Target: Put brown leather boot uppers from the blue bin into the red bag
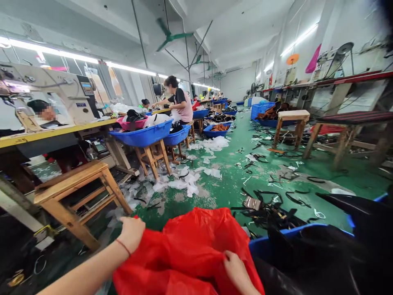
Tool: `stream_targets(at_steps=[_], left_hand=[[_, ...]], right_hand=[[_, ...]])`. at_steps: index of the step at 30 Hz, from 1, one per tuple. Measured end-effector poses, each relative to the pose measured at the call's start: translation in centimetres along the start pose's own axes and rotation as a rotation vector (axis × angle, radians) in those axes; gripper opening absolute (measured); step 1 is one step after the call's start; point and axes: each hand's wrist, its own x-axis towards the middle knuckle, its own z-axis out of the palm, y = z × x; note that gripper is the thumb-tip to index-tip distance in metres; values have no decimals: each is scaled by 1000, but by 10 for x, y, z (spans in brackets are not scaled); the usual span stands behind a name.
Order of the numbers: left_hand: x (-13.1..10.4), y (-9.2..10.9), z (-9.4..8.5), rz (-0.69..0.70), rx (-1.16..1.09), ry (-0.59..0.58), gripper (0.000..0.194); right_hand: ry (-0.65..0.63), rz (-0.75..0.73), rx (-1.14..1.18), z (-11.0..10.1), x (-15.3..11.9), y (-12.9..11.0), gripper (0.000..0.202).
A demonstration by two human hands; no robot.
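Note:
A big red plastic bag (196, 241) bulges at the bottom middle of the view. My left hand (132, 232) grips its upper left edge, a thin red string around the wrist. My right hand (236, 270) pinches a fold of the bag lower down on the right side. Right of the bag stands a blue tub (291, 233) filled with black material (325, 254).
A wooden stool (76, 192) stands at my left beside a long sewing bench with a machine (52, 94). Blue tubs (144, 135) rest on stools along the aisle. A seated person (181, 102) works further back. White scraps (190, 180) and black straps (267, 205) litter the green floor.

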Motion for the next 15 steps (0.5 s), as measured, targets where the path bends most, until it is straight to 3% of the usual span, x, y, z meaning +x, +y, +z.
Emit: stream_targets(at_steps=[2,3,4,6,8,9,11,13,15], left_hand=[[-11,31,21,67,-83,-6,53],[-14,48,31,192,-287,-13,57],[-15,63,42,269,-517,-113,71],[-7,81,60,59,-996,-260,69],[10,79,72,-70,-1214,-366,50],[20,73,75,-108,-1275,-417,44],[41,58,77,-147,-1374,-544,40],[60,44,72,-174,-1451,-654,37],[78,28,62,-202,-1503,-666,41]], right_hand=[[-60,-44,173,4,10,-17,39],[-95,-78,243,3,12,-26,40],[-138,-119,310,-2,13,-34,41],[-200,-196,375,-26,12,-41,41],[-157,-239,288,-66,11,-37,39],[-34,-218,119,-86,9,-33,37],[119,-194,0,-112,0,-27,34],[172,-312,-117,-107,-16,-30,40],[118,-518,-288,-76,-38,-41,45]])
